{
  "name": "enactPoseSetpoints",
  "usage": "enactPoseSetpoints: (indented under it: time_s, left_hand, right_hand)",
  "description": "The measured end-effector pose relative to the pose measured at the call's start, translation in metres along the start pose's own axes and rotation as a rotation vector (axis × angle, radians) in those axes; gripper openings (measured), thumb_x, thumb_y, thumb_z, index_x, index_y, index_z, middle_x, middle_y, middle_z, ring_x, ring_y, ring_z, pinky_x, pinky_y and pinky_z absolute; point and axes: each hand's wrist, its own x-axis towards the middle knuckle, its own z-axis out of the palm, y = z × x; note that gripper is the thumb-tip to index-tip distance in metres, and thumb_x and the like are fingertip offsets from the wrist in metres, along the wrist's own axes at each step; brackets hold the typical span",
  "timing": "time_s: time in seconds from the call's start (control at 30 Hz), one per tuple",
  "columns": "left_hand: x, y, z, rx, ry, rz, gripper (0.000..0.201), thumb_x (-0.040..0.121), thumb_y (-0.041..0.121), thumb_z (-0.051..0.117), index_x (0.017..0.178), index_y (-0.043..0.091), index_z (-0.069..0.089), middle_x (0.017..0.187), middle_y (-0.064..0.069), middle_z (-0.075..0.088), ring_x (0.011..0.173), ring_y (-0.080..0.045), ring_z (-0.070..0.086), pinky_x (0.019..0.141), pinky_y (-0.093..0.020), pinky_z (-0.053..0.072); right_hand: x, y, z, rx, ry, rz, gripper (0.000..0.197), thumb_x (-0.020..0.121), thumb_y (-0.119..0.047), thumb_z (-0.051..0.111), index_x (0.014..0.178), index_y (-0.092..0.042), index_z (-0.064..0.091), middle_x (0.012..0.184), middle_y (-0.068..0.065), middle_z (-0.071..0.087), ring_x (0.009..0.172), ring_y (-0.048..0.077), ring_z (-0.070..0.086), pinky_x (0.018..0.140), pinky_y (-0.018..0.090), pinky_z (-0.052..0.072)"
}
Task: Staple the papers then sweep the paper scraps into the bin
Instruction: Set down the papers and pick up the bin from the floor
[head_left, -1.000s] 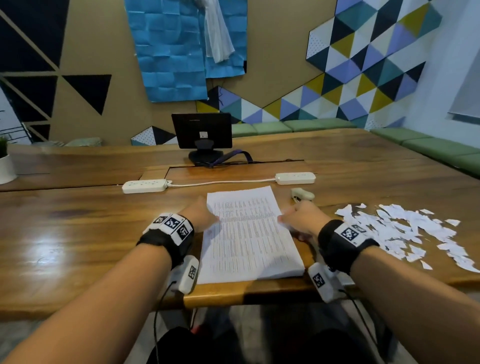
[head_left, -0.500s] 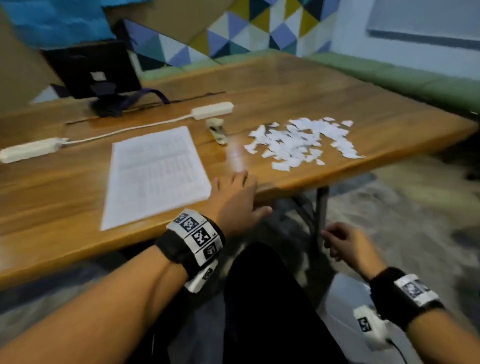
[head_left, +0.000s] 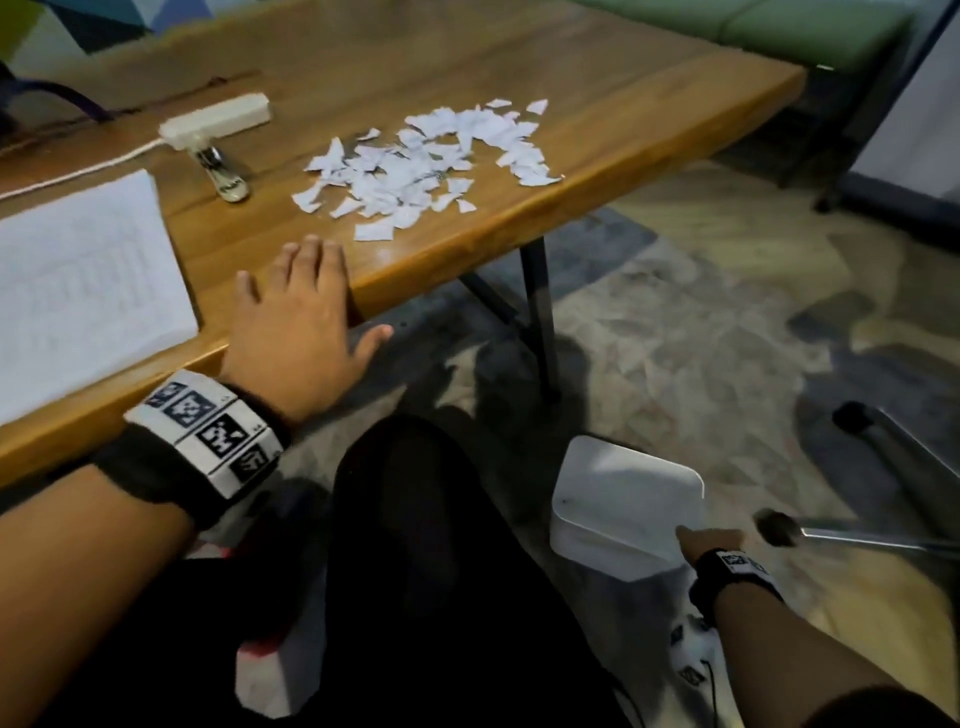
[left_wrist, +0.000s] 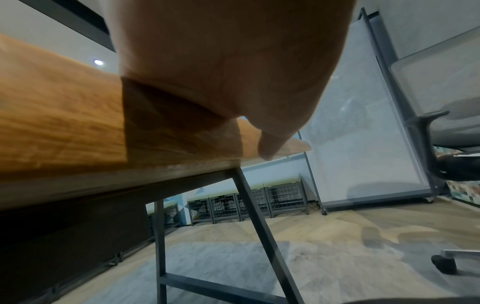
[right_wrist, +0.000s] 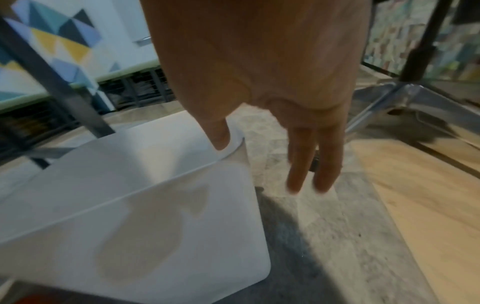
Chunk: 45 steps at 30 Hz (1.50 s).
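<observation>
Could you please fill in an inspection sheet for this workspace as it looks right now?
Surface: wooden table, edge bare by the left hand.
Job's things: papers flat; stapler beside them; paper scraps piled on the table; white bin on the floor.
Clutter: nothing seen.
Hands: left hand flat on the table edge; right hand at the bin's rim, thumb inside, fingers straight.
Cables: power strip with white cord.
Surroundings: green bench, chair base.
</observation>
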Motion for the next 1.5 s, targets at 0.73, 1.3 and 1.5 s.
enactPoseSetpoints:
  time_s: [0.73,1.3,1.5]
  left_hand:
    - [-0.035,0.014,-0.008,-0.906,-0.351,0.118,0.056,0.089,0.072,0.047,0.132,0.038,0.053,0.127,0.014,0.065,0.092,-0.002,0.070,0.088,-0.035,0.060]
    - [-0.013,0.045,0.059,-1.391,-0.919,-0.522,0.037,0.101,0.012,0.037,0.081,-0.006,0.062,0.048,-0.018,0.064,0.036,-0.028,0.061,0.048,-0.031,0.053]
    - [-0.002,0.020,0.098,-1.479,-0.891,-0.584,0.047,0.105,0.022,0.041,0.092,-0.013,0.070,0.073,-0.036,0.070,0.050,-0.035,0.068,0.046,-0.033,0.056]
  right_hand:
    - [-0.201,-0.239,-0.184,-0.062,-0.107,-0.451,0.034,0.107,-0.009,0.041,0.100,0.018,0.059,0.059,0.021,0.071,0.035,0.024,0.059,0.041,0.031,0.055]
    - [-0.226,-0.273,-0.137,-0.513,-0.391,-0.669,0.048,0.106,-0.035,0.043,0.106,0.006,0.070,0.097,0.023,0.079,0.067,0.029,0.072,0.053,0.030,0.059]
    - [-0.316,-0.323,-0.274,-0.323,-0.169,-0.941,0.046,0.086,-0.041,0.062,0.122,-0.013,0.070,0.099,0.015,0.079,0.079,0.031,0.074,0.071,0.039,0.063]
